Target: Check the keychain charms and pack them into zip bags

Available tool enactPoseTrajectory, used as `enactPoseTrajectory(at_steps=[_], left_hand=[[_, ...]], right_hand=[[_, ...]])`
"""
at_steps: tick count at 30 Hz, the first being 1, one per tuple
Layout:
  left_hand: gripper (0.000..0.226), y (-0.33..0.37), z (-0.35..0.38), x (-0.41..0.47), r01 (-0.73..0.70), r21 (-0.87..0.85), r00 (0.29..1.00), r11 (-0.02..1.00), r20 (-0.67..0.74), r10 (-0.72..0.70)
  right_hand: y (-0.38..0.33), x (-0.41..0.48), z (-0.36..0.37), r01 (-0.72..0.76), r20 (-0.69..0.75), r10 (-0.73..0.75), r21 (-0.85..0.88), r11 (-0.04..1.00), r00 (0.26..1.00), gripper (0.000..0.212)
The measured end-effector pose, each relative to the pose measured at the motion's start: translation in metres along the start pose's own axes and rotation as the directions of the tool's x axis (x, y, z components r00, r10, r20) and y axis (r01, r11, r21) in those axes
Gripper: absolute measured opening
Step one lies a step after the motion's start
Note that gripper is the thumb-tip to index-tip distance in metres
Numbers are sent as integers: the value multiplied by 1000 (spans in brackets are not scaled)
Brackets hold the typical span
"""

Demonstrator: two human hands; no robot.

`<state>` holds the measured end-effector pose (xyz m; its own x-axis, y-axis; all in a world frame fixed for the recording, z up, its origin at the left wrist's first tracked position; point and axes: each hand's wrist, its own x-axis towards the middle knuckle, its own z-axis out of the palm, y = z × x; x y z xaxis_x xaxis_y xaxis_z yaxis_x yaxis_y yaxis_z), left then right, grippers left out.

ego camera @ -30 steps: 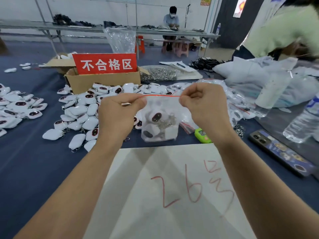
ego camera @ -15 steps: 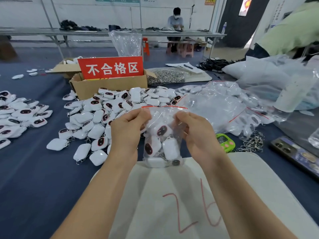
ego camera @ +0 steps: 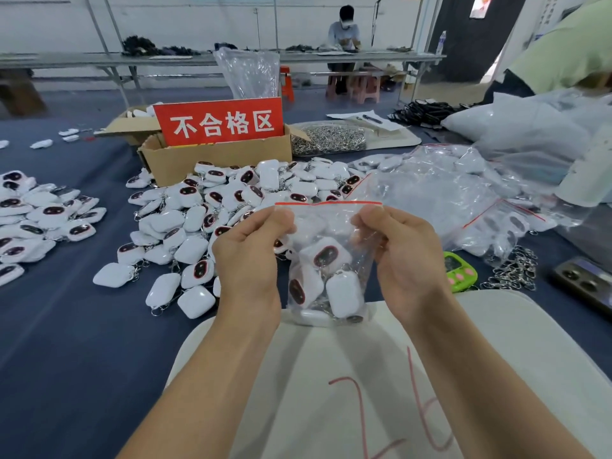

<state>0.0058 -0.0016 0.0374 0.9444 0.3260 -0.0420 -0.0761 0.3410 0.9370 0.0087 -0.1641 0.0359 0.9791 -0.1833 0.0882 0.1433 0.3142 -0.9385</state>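
I hold a clear zip bag (ego camera: 328, 223) with a red seal strip upright in front of me; its bottom rests on a white board (ego camera: 496, 359). Inside it are several white keychain charms (ego camera: 342, 293) with dark oval faces. My left hand (ego camera: 246, 260) pinches the bag's upper left side and my right hand (ego camera: 402, 256) pinches the upper right side. A large heap of loose white charms (ego camera: 205, 207) lies on the blue table behind my left hand. A pile of empty zip bags (ego camera: 440, 193) lies to the right.
A cardboard box (ego camera: 212, 160) with a red sign stands behind the heap. Another charm pile (ego camera: 39, 217) lies at the far left. A green timer (ego camera: 458, 268), loose key rings (ego camera: 513, 273) and a phone (ego camera: 586, 283) sit to the right. A person's green sleeve (ego camera: 569, 51) is at the upper right.
The bag has come down from mid-air onto the white board. My hands slid from the seal's ends down to the bag's upper sides and moved closer together.
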Motion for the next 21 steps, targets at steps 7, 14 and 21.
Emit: enactPoseTrajectory(at_steps=[7, 14, 21], left_hand=[[22, -3, 0, -2, -47, -30, 999, 998, -5, 47], [18, -3, 5, -8, -21, 46, 996, 999, 93, 16], [31, 3, 7, -13, -51, 56, 998, 997, 39, 49]], right_hand=[[0, -4, 4, 9, 10, -11, 127, 992, 1000, 33], [4, -6, 8, 51, 90, -57, 69, 996, 994, 23], [1, -6, 7, 93, 93, -98, 54, 994, 991, 17]])
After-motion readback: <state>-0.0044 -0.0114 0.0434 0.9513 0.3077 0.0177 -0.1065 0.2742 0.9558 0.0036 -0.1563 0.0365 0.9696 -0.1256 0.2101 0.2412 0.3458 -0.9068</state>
